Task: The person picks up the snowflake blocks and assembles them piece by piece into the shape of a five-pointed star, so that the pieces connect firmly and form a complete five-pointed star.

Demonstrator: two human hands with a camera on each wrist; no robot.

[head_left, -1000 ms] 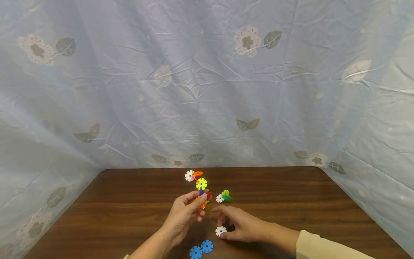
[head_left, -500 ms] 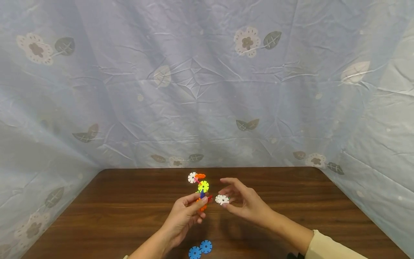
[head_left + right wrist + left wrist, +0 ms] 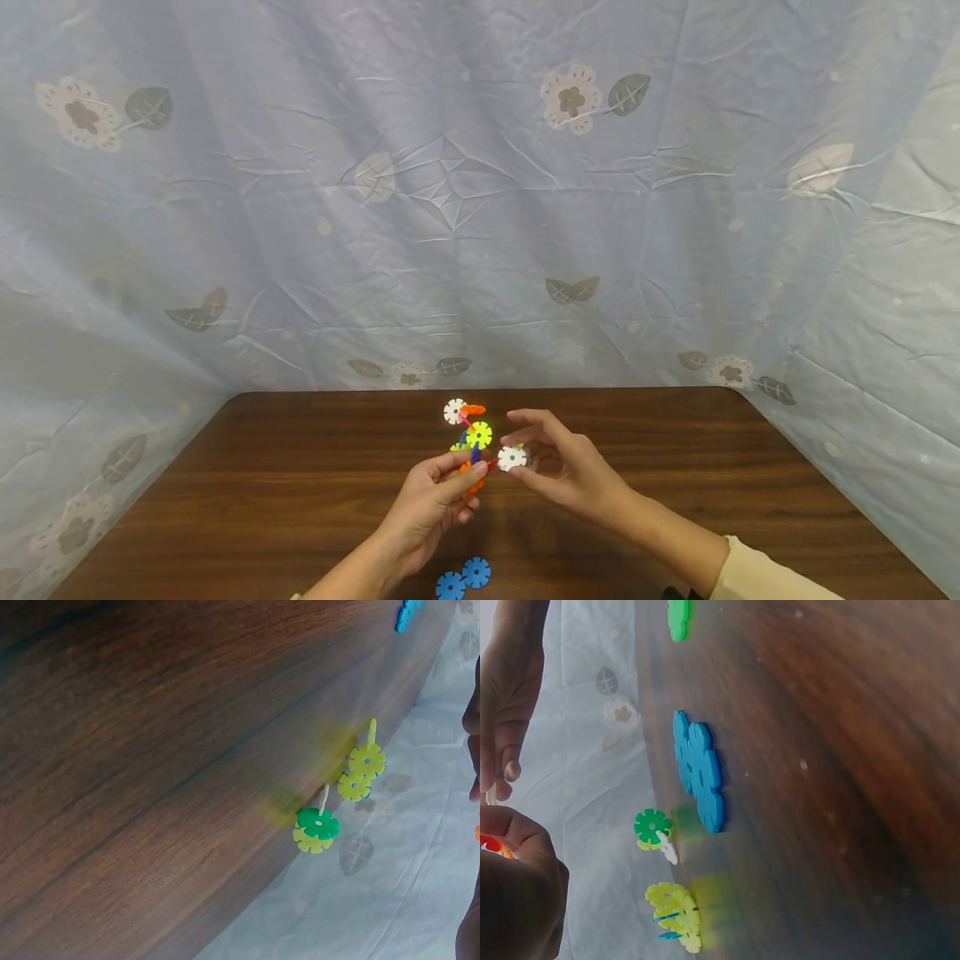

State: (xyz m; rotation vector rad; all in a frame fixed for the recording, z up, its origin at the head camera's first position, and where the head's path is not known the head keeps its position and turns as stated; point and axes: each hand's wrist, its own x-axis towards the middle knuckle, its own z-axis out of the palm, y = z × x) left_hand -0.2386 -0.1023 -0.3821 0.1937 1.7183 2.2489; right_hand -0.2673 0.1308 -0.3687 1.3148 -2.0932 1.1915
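My left hand [image 3: 427, 504] pinches a chain of slotted snowflake discs between thumb and fingers. Above the fingers, a yellow disc [image 3: 479, 435] stands out; orange and red pieces show around the fingertips. A white snowflake disc [image 3: 512, 457] is pinched in my right hand [image 3: 573, 471], its edge close to the red piece of the chain. Whether the two touch cannot be told. In the left wrist view both hands lie at the left edge, close together, with the pinched pieces mostly hidden.
Two joined blue discs [image 3: 462, 579] lie near the table's front edge. Behind the hands sit a green, yellow and white cluster [image 3: 654, 829] and a yellow cluster with blue pieces [image 3: 675, 915]. A light green piece [image 3: 678, 619] lies farther along. Patterned cloth [image 3: 450, 208] surrounds the wooden table [image 3: 300, 467].
My right hand picked up the white disc from the table and carried it up and away from me to the chain. The left hand's chain shifted slightly right.
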